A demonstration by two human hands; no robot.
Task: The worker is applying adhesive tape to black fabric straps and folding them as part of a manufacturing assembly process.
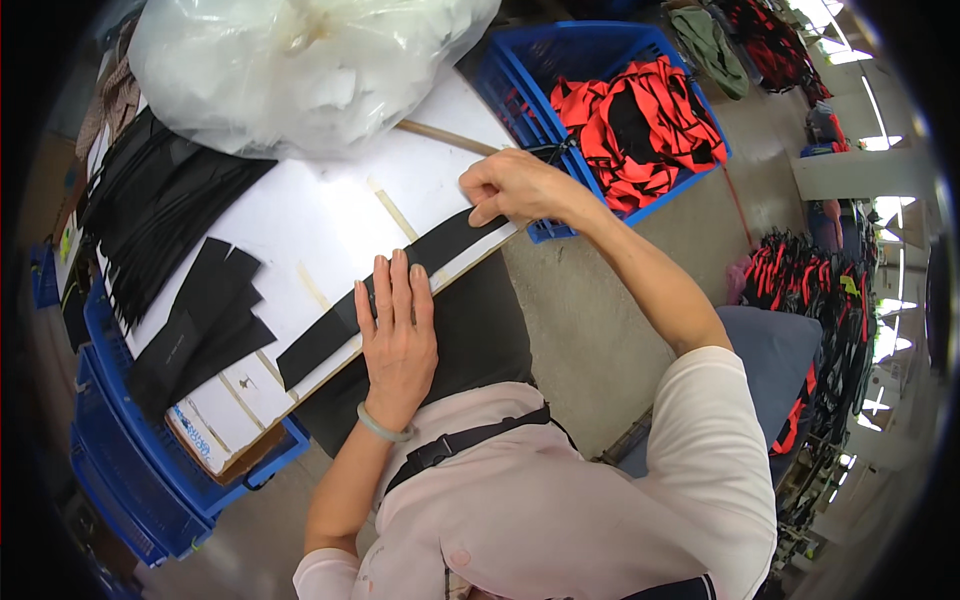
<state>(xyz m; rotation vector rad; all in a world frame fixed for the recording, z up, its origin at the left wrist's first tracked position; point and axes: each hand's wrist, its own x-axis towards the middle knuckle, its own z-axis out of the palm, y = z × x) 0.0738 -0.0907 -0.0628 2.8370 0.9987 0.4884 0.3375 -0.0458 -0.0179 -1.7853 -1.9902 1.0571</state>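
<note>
A long black fabric strip [330, 345] lies along the near edge of the white tabletop [255, 222]. My left hand [398, 335] rests flat on its middle, fingers stretched out and pressing it to the board. At the strip's right end my right hand [520, 188] is closed, thumb and fingers pinching the fabric near the table corner. Exactly how the fingertips grip it is partly hidden. Left of the strip lie several black fabric pieces [190, 325] with notched ends. Behind those is a larger pile of narrow black strips [165, 205].
A big clear plastic bag [300, 75] of white material covers the table's far side, beside a wooden stick [445, 137]. A blue crate [715, 125] of red-and-black pieces stands at the right. More blue crates [135, 450] are at lower left. Black-and-red items [800, 290] hang farther right.
</note>
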